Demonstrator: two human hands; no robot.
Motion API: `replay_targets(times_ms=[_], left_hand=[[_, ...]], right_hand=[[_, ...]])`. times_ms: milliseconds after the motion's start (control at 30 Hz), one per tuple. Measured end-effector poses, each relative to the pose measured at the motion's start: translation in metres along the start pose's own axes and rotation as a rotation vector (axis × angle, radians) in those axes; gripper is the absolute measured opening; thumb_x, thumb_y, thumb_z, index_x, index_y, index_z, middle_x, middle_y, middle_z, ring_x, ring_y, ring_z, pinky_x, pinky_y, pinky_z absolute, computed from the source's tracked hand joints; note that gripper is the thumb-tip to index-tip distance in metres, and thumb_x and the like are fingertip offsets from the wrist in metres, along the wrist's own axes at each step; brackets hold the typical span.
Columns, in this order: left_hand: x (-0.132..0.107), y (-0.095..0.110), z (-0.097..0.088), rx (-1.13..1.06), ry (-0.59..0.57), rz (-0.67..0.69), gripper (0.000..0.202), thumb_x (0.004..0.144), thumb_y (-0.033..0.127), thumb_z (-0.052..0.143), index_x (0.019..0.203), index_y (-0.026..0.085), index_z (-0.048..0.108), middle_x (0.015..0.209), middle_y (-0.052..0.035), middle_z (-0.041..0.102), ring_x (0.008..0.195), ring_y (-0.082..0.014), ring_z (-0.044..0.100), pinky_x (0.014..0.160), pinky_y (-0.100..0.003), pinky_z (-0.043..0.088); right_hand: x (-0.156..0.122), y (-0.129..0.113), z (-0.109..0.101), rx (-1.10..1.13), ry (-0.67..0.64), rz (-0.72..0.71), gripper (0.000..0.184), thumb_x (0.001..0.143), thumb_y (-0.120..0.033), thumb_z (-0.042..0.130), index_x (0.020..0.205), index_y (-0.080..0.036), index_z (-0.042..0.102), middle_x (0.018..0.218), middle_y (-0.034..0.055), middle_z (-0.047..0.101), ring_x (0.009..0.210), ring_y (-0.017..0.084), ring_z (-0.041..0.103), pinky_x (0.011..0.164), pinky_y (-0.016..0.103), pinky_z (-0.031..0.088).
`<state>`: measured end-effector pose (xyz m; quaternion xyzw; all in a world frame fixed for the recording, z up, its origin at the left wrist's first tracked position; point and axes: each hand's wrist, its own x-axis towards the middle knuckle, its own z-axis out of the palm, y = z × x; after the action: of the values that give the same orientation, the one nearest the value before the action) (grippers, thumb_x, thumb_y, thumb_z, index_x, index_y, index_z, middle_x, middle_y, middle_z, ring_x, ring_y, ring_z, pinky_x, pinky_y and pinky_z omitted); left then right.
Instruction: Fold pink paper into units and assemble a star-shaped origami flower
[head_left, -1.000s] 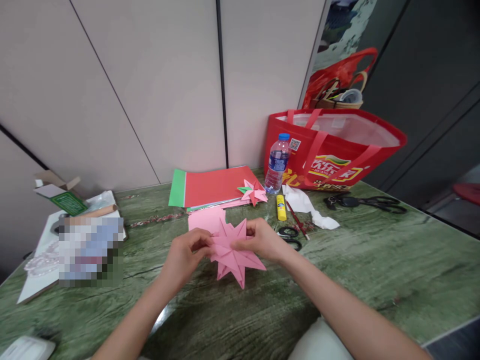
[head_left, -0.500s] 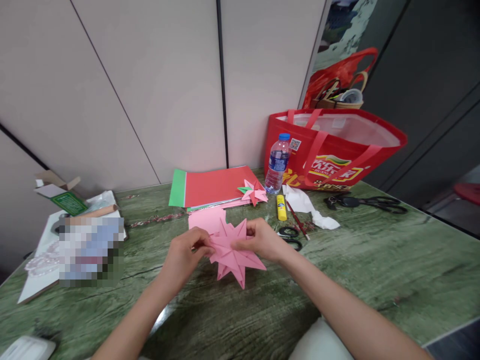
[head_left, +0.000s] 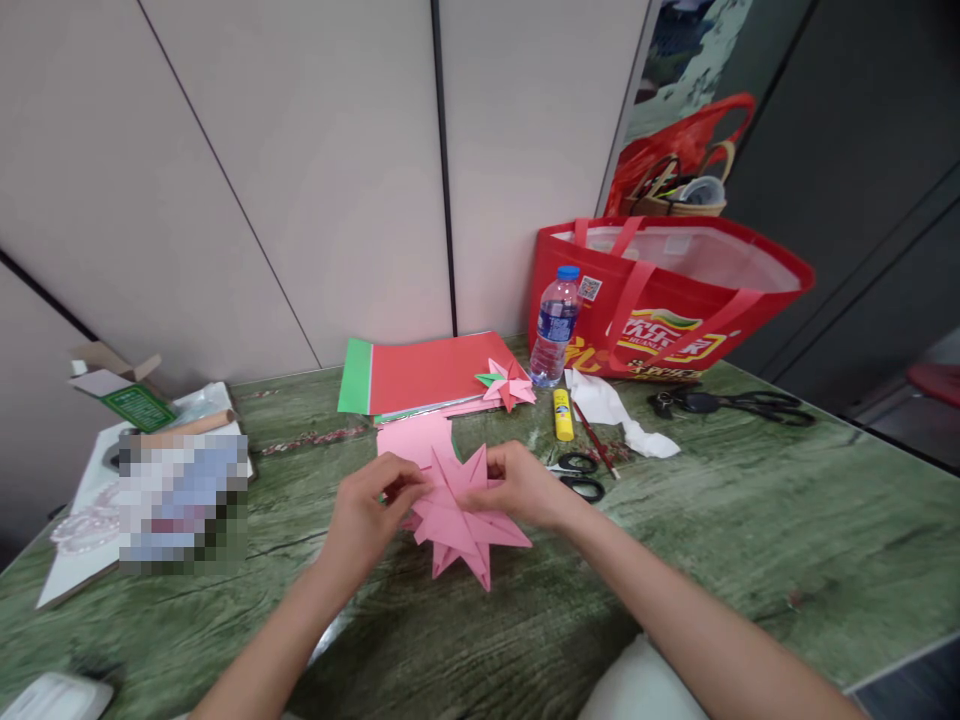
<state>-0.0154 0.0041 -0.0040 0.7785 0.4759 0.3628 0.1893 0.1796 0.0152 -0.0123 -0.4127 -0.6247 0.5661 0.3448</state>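
Both hands hold a pink folded paper star [head_left: 461,525] with several pointed tips, just above the green marbled table [head_left: 750,540]. My left hand [head_left: 367,515] pinches the star's left side with closed fingers. My right hand [head_left: 521,485] grips its upper right side, fingers curled over the paper. A flat pink paper sheet [head_left: 412,440] lies on the table right behind the star.
A stack of red and green paper [head_left: 420,375] with a small pink star [head_left: 510,385] lies behind. Water bottle [head_left: 555,330], yellow glue stick [head_left: 562,415], small scissors [head_left: 581,475], crumpled white paper [head_left: 611,410], black scissors [head_left: 739,405] and a red bag [head_left: 667,300] sit to the right. Boxes and papers [head_left: 142,450] at left.
The star has tilted slightly and sunk a little toward the table. Both hands have shifted with it by a small amount.
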Motion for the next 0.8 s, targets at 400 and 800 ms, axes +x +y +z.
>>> replay_targets(times_ms=[400,800], left_hand=[[-0.0001,0.0021,0.0026,-0.024,-0.008,-0.005,0.014,0.067,0.019,0.065,0.079,0.022,0.068,0.09,-0.004,0.06,0.077,-0.0159,0.057,0.063,-0.025,0.045],[-0.0001,0.001,0.0046,-0.143,0.006,-0.214,0.011,0.06,0.021,0.068,0.071,0.019,0.067,0.071,-0.0019,0.063,0.062,-0.0142,0.054,0.057,-0.024,0.044]], right_hand=[[0.0004,0.0024,0.0004,0.025,-0.017,-0.021,0.012,0.058,-0.017,0.066,0.068,-0.01,0.064,0.062,-0.0019,0.061,0.055,0.01,0.05,0.052,0.021,0.038],[0.0,0.0015,0.0032,0.041,-0.011,-0.018,0.013,0.058,-0.018,0.066,0.068,-0.01,0.065,0.061,-0.0018,0.061,0.054,0.01,0.049,0.052,0.021,0.038]])
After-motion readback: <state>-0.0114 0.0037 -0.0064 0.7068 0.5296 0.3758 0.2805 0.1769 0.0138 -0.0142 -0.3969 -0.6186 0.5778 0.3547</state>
